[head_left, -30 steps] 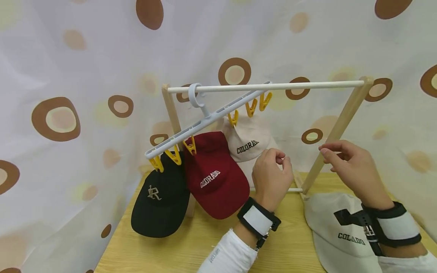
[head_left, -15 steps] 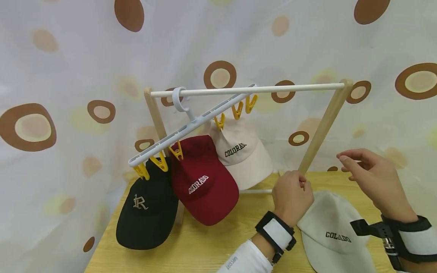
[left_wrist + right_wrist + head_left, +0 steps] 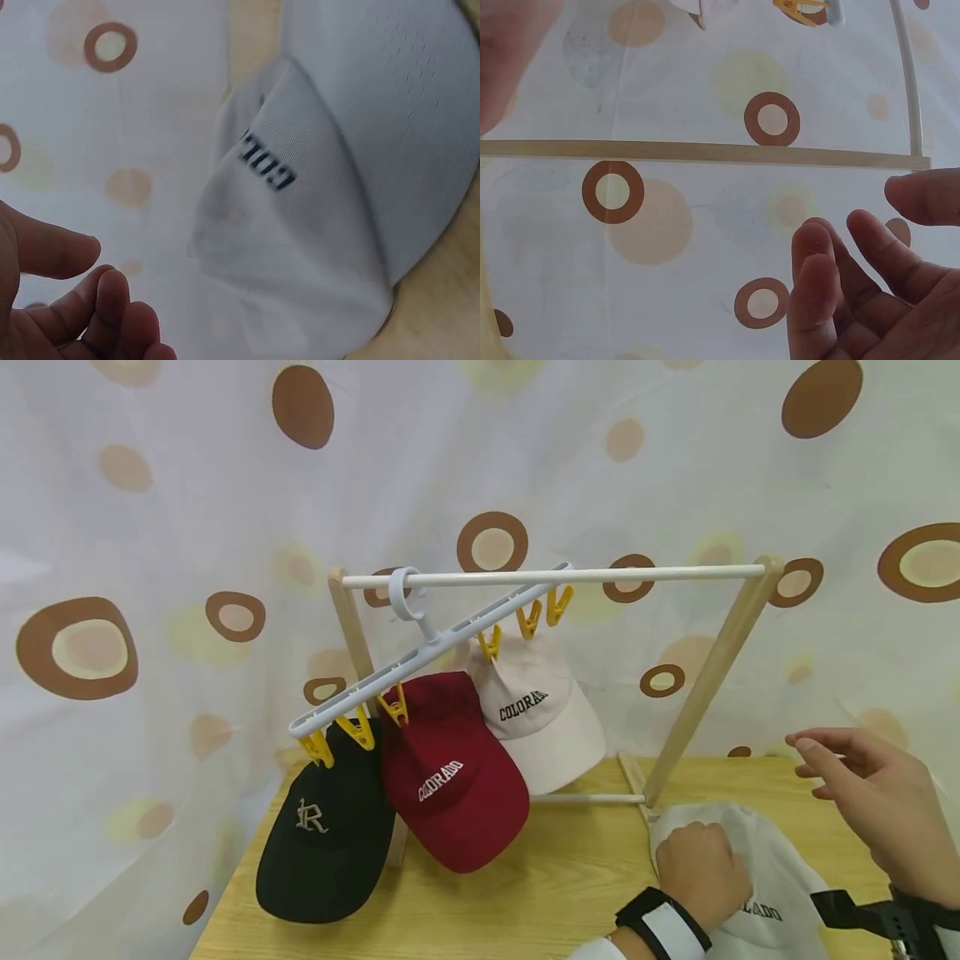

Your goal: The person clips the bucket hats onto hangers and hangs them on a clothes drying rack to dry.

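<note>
In the head view my left hand (image 3: 701, 872) is over a light grey cap (image 3: 757, 893) that lies on the table at the right. The left wrist view shows its loosely bent fingers (image 3: 112, 300) apart from the cap, with nothing in them. My right hand (image 3: 885, 810) hovers to the right of that cap, thumb and fingers apart and holding nothing. Left of my hands, a black cap (image 3: 326, 835), a dark red cap (image 3: 457, 777) and an off-white cap (image 3: 532, 702) hang from yellow clips (image 3: 393, 703) on a pale blue hanger (image 3: 431, 647).
The hanger hooks over the white rail (image 3: 637, 574) of a wooden rack. One slanted rack post (image 3: 708, 685) stands behind the grey cap. Two more yellow clips (image 3: 529, 620) at the hanger's far end grip nothing. A patterned curtain (image 3: 187, 777) rises behind the wooden table (image 3: 510, 918).
My left hand has moved right and down, away from the off-white cap to over the grey cap. My right hand has shifted right and lower. The view has turned slightly.
</note>
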{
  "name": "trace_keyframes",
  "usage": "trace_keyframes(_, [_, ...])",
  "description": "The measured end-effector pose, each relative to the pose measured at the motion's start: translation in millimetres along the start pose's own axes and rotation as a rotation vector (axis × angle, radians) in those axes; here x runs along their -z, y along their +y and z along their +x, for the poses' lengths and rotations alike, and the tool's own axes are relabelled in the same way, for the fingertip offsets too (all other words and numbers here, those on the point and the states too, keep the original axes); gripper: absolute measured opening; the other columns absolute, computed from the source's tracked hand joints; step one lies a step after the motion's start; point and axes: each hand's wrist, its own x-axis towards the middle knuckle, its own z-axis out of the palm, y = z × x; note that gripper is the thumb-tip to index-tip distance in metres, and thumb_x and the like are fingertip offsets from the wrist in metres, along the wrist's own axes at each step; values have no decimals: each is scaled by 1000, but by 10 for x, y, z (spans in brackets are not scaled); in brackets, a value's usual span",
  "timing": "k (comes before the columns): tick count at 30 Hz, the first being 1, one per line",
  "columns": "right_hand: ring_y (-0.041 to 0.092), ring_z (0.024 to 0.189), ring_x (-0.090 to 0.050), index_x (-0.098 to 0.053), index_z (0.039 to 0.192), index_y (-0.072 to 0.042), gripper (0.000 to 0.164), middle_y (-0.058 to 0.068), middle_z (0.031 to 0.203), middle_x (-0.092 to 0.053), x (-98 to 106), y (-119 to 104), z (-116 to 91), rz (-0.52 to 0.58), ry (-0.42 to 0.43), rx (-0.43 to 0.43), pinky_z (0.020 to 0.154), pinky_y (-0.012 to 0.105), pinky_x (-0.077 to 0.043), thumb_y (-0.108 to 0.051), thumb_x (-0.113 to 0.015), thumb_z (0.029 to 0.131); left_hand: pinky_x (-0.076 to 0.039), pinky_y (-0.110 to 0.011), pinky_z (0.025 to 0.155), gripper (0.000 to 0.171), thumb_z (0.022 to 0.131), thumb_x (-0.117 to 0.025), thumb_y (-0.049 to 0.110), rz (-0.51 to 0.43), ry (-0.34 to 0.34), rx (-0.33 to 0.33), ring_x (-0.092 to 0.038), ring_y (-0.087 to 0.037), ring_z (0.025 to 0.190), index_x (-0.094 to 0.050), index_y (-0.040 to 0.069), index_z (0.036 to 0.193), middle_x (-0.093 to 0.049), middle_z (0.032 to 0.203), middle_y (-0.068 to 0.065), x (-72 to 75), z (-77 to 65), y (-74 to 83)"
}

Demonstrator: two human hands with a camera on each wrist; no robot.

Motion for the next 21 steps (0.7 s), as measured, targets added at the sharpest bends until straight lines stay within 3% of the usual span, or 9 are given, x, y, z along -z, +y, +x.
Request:
trace_keyframes(5, [-12,74,-51,-56,108,-30,12,-39,96,-49,-27,75,-14,45,7,-7,56,15,-43,-24,-50,99,-42,-32,49,30,74,-67,42,49,-335,279,-50,-14,50,-57,22,54,-54,55,7,-239,27,247])
trace_keyframes(8, [-14,71,-50,-54,105,-34,14,-41,94,-49,-27,104,-20,56,17,-9,54,15,-41,-22,-50,99,-46,-34,56,28,72,-69,46,22,-437,412,-54,-16,56,-62,22,59,-58,59,6,-367,49,363])
trace_keyframes(12, [-13,70,-52,-56,103,-33,17,-42,95,-50,-3,159,-40,91,20,1,53,15,-41,-17,-50,98,-47,-35,55,29,71,-70,44,25,-460,429,-55,-18,56,-63,19,59,-60,60,3,-495,67,371])
trace_keyframes(21, [-13,66,-54,-56,96,-39,33,-44,90,-56,106,391,-61,166,42,20,49,13,-41,-6,-50,97,-49,-35,66,31,76,-63,53,40,-520,448,-59,-17,67,-66,22,70,-64,72,6,-688,111,295])
